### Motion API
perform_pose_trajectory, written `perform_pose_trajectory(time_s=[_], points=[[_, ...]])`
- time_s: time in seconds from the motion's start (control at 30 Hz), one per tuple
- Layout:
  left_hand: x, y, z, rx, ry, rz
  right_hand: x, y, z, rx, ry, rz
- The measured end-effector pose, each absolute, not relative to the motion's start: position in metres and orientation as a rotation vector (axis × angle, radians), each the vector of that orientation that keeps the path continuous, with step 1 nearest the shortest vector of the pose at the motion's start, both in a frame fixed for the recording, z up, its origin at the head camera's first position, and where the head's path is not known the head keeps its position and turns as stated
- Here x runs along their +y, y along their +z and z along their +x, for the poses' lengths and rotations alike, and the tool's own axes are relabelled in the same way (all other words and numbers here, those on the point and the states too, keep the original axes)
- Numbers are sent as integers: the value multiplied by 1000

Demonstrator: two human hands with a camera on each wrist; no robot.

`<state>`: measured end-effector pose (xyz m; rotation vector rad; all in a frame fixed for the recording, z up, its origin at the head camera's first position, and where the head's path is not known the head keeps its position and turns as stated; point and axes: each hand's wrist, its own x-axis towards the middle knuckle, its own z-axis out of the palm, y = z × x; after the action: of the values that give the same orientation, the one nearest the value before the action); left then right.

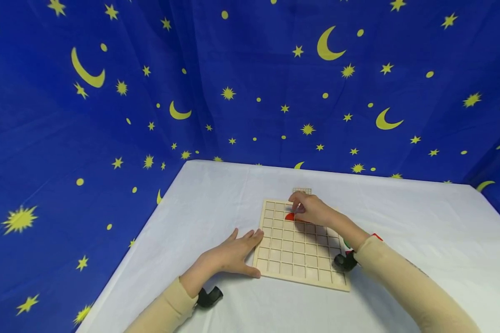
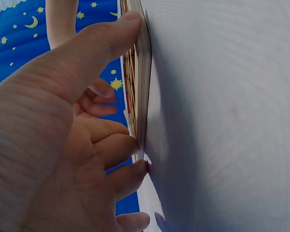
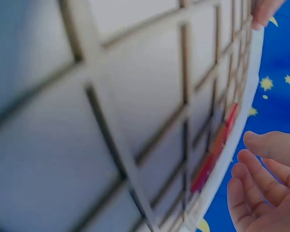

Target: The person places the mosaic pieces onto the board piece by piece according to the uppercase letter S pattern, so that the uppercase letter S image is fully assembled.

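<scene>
A pale wooden grid board (image 1: 304, 280) lies on the white table, divided into square cells. My left hand (image 1: 233, 253) rests at its left side, fingers spread and touching the edge. In the left wrist view, the thumb (image 2: 121, 36) lies against the board's rim (image 2: 144, 82). Above the board's far part hovers my right hand (image 1: 314, 210), its fingers loosely bent beside a red piece (image 1: 289, 216). The right wrist view shows that hand (image 3: 268, 186) apart from the board, with nothing visible between thumb and fingers. Red pieces (image 3: 203, 174) and an orange-looking patch (image 3: 218, 140) lie on the grid.
A small gridded card or panel (image 1: 302, 190) lies beyond the board. Red (image 1: 377, 237) and green (image 1: 347, 244) items are partly hidden behind the right forearm. Black devices are worn at the left wrist (image 1: 210, 297) and right wrist (image 1: 345, 262). A blue star-patterned curtain (image 1: 254, 69) borders the table.
</scene>
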<state>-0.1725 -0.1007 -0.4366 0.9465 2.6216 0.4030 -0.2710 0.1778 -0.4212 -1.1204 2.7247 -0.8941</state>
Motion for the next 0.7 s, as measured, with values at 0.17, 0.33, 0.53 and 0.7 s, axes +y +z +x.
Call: perform_pose_trajectory(time_s=[0.17,0.33,0.53,0.7], points=[[-100,-436,-172,2623,403,947,189,-407,-269,2734,-942,-1084],[-99,-436,-172,2617,408,949,208,-395,-265,2783,-956,-1016],[-100,-436,-172,2609,422,946,240,-386,-257,2883,-937,-862],[-100,-436,-172,2604,437,949,268,-384,-250,2943,-920,-752]])
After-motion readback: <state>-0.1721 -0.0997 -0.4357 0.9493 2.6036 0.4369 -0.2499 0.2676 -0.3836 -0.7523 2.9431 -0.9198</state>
